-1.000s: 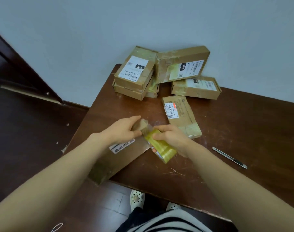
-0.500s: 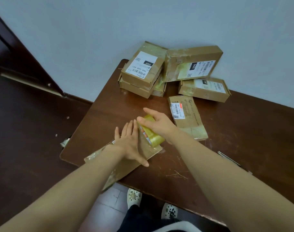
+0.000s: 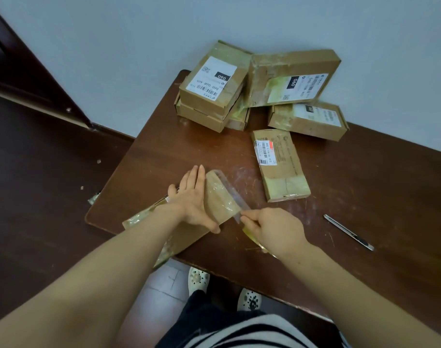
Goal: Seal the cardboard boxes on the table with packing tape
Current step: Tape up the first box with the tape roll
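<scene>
A flat cardboard box point(image 3: 220, 200) lies at the table's near left edge and juts out over it. My left hand point(image 3: 193, 197) presses flat on its top, fingers straight. A clear strip of tape point(image 3: 229, 190) runs along the box's right edge from its far end back to my right hand point(image 3: 270, 228). That hand grips the yellow tape roll point(image 3: 252, 236), which is mostly hidden under its fingers, just right of the box's near corner.
Several taped boxes are piled against the wall at the table's back point(image 3: 214, 89). Another flat box point(image 3: 279, 164) lies right of the middle. A utility knife point(image 3: 348, 232) lies to the right. The brown table point(image 3: 377, 197) ends just before my feet.
My right hand has drawn the roll from the box's far end back toward me, laying out a strip of tape. My left hand stayed flat on the box.
</scene>
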`<state>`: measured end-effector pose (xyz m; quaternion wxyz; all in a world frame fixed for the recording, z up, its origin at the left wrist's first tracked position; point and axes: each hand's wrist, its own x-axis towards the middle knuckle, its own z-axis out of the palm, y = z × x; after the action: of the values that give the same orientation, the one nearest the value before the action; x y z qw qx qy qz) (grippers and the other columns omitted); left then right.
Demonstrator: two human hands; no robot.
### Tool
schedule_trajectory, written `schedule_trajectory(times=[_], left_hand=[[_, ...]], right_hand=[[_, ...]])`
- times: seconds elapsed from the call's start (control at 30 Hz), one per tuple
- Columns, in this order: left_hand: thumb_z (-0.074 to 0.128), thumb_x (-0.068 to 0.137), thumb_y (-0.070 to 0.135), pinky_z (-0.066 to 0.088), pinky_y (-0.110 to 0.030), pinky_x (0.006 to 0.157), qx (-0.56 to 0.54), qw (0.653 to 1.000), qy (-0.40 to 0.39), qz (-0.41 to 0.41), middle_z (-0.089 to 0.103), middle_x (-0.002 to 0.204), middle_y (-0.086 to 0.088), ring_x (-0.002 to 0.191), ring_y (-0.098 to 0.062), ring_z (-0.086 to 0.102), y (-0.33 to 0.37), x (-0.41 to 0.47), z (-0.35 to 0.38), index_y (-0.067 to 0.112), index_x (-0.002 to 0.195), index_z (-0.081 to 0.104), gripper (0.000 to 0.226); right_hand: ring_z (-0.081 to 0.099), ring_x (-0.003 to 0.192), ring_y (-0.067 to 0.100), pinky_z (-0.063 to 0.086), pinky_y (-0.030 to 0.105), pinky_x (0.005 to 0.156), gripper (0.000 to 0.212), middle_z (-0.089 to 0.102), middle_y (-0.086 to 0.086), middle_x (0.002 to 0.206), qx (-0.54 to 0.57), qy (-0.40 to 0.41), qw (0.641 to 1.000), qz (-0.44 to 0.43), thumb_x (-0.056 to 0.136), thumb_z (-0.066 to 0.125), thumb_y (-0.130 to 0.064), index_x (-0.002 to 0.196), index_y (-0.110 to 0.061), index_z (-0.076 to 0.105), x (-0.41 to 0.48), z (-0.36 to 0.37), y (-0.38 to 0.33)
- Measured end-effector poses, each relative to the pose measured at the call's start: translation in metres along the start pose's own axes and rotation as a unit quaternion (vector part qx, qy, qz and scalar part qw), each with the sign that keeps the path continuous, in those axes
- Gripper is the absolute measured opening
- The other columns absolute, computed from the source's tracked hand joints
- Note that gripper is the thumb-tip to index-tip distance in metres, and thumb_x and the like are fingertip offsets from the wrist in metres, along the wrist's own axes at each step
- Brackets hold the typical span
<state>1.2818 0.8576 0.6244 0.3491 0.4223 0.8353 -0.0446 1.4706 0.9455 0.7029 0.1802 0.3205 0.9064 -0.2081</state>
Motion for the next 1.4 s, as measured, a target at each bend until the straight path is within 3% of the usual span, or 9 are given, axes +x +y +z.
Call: schedule_trajectory(times=[0.43,0.53,0.67,0.9,0.97,1.03,1.17,1.27,1.4], left_hand=[[0.072,0.036,0.078,-0.009,-0.054,0.113,-0.010,1.000,-0.022,0.018,-0.036,0.151,0.004,0.141,-0.019,-0.029,-0.003,0.002,0.001,0.021,0.136,-0.041,0.162],[0.051,0.068,0.076,-0.015,-0.053,0.111,-0.075,0.997,0.010,-0.001,-0.018,0.159,-0.003,0.145,-0.019,-0.017,0.000,0.004,-0.014,0.018,0.151,-0.013,0.119],[0.025,0.098,0.053,-0.017,-0.033,0.112,0.037,0.942,0.296,0.153,0.013,0.160,0.000,0.147,-0.014,0.005,0.033,0.016,-0.016,0.018,0.151,0.023,0.063],[0.019,0.105,0.039,-0.003,-0.024,0.115,0.155,0.922,0.236,0.265,0.024,0.157,0.003,0.144,-0.007,0.020,0.052,0.050,0.003,0.018,0.147,0.034,0.050],[0.043,0.101,0.032,0.020,-0.030,0.115,0.136,0.897,0.297,0.297,0.046,0.145,-0.006,0.134,-0.016,0.042,0.057,0.044,0.000,0.011,0.134,0.052,0.041],[0.062,0.087,0.030,0.052,-0.037,0.089,0.065,0.871,0.347,0.342,0.070,0.099,-0.011,0.093,-0.028,0.067,0.061,0.034,0.004,0.007,0.091,0.073,0.025],[0.074,0.078,0.025,0.048,-0.026,0.048,-0.012,0.858,0.344,0.382,0.057,0.056,-0.009,0.051,-0.024,0.056,0.060,0.024,0.015,0.005,0.053,0.062,0.035],[0.089,0.060,0.011,0.045,-0.024,0.045,-0.013,0.868,0.335,0.365,0.051,0.048,-0.011,0.045,-0.024,0.052,0.063,0.027,0.015,0.002,0.045,0.057,0.037],[0.077,0.075,0.022,0.052,-0.033,0.060,-0.069,0.891,0.298,0.336,0.058,0.056,-0.011,0.056,-0.027,0.056,0.064,0.023,0.011,0.001,0.051,0.062,0.035]], right_hand=[[0.063,0.095,0.025,0.035,0.031,0.065,0.023,0.066,0.000,0.102,-0.108,-0.026,0.993,0.039,0.099,0.044,-0.026,0.108,-0.022,0.065,0.022,0.025,-0.015],[0.063,0.095,0.025,0.035,0.031,0.065,0.023,0.066,0.000,0.103,-0.101,-0.031,0.993,0.043,0.099,0.044,-0.023,0.105,-0.021,0.066,0.025,0.026,-0.017],[0.064,0.097,0.026,0.037,0.032,0.067,0.022,0.067,0.002,0.104,-0.088,-0.026,0.994,0.052,0.096,0.046,-0.019,0.104,-0.020,0.066,0.029,0.028,-0.018],[0.062,0.096,0.027,0.034,0.030,0.066,0.022,0.066,0.003,0.103,-0.063,-0.011,0.996,0.064,0.098,0.045,-0.023,0.105,-0.019,0.066,0.034,0.028,-0.011],[0.063,0.097,0.028,0.035,0.031,0.066,0.023,0.066,0.004,0.104,-0.062,-0.003,0.996,0.065,0.098,0.044,-0.023,0.105,-0.018,0.066,0.034,0.027,-0.012],[0.063,0.098,0.028,0.035,0.032,0.067,0.024,0.066,0.004,0.105,-0.061,0.002,0.996,0.058,0.097,0.044,-0.021,0.107,-0.017,0.065,0.032,0.027,-0.013],[0.063,0.098,0.030,0.035,0.034,0.067,0.033,0.065,0.006,0.109,-0.071,0.019,0.996,0.052,0.098,0.040,-0.020,0.126,-0.009,0.053,0.036,0.031,-0.011],[0.063,0.099,0.030,0.036,0.034,0.067,0.035,0.066,0.007,0.109,-0.079,0.010,0.995,0.054,0.098,0.040,-0.021,0.127,-0.007,0.053,0.035,0.033,-0.012],[0.063,0.098,0.029,0.034,0.032,0.067,0.025,0.066,0.006,0.105,-0.068,0.001,0.997,0.043,0.096,0.044,-0.018,0.111,-0.013,0.063,0.032,0.029,-0.014]])
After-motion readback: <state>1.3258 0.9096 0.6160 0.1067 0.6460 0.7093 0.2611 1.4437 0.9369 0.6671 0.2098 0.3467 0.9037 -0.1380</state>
